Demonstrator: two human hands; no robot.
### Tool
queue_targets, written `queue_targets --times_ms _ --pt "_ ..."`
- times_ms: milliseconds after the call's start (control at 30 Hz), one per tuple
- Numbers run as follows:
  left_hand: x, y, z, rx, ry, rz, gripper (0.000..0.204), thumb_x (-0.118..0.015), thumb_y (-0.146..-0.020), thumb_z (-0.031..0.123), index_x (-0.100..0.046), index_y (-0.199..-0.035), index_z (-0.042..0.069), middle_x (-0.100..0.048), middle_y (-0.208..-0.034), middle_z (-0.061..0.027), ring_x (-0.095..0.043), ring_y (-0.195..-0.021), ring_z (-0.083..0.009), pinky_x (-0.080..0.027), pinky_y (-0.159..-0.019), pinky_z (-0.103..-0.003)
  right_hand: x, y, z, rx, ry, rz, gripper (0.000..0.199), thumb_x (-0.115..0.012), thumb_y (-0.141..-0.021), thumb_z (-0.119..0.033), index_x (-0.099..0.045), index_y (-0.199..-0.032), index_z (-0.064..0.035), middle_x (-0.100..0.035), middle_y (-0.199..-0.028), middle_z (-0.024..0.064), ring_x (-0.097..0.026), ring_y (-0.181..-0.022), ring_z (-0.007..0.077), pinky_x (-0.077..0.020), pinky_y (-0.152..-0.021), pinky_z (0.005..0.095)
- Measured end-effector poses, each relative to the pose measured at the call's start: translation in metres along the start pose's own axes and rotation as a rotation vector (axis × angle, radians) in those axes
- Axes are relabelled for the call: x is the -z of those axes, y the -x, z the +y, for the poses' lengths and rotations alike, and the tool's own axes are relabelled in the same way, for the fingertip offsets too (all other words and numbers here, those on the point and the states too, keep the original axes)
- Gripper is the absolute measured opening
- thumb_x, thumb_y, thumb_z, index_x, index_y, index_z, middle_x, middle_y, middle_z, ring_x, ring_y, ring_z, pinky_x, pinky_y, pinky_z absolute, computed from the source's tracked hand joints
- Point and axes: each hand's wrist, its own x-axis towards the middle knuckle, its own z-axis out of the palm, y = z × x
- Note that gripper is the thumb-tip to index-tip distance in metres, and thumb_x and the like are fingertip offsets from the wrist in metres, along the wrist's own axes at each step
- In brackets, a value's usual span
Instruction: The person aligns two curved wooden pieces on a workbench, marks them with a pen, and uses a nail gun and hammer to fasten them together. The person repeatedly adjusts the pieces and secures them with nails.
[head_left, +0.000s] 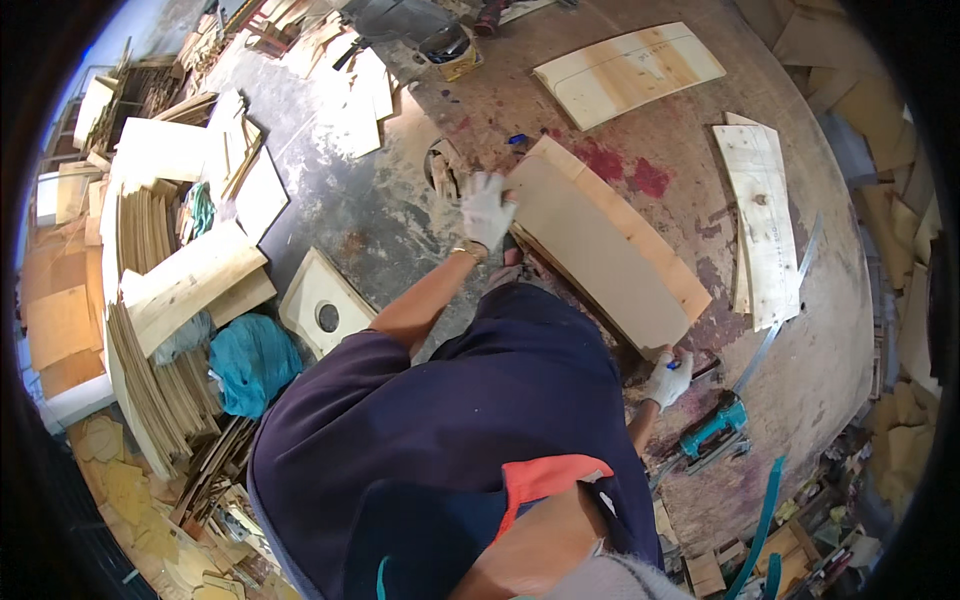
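A flat grey-brown template (598,250) with a curved long side lies over a pale wooden board (655,246) on the worktable. A strip of the board shows along the template's far side. My left hand (487,212), in a white glove, is at the left end of this pair, fingers stretched out and touching near the corner. At the opposite, near-right corner is my gloved right hand (667,382), closed around a small blue pen-like thing (672,365). Most of that thing is hidden by the fingers.
A teal power tool (715,430) rests right of my right hand, near a metal strip (765,355). Cut boards lie at the back (630,75) and right (762,215). Stacked wood pieces (150,240) and a blue bag (253,365) are on the left.
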Motion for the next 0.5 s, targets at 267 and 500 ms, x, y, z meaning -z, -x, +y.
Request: queue_targets --times_ms 267,500 --pt "-0.014 -0.002 -0.033 0.074 0.146 -0.075 0.027 -0.072 -0.082 0.022 -0.072 -0.105 0.007 -0.063 -0.104 -0.0153 -0.06 -0.105 -0.0377 -0.051 -0.089 -0.046 -0.012 -0.015 -0.032 0.063 -0.004 0.0 0.026 -0.071 -0.093 -0.024 -0.066 -0.096 0.0014 -0.058 -0.072 0.0068 -0.049 -0.065 0.0141 -0.043 -0.062 0.0331" --pt "-0.012 0.0 -0.043 0.037 0.152 -0.124 0.032 -0.071 -0.081 0.023 -0.073 -0.11 0.008 -0.061 -0.11 -0.018 -0.057 -0.106 -0.0393 -0.048 -0.092 -0.048 -0.024 -0.026 -0.02 -0.043 -0.152 0.042 0.028 -0.073 -0.092 -0.021 -0.071 -0.099 0.0056 -0.065 -0.074 0.0056 -0.054 -0.068 0.0127 -0.0461 -0.064 0.0315"
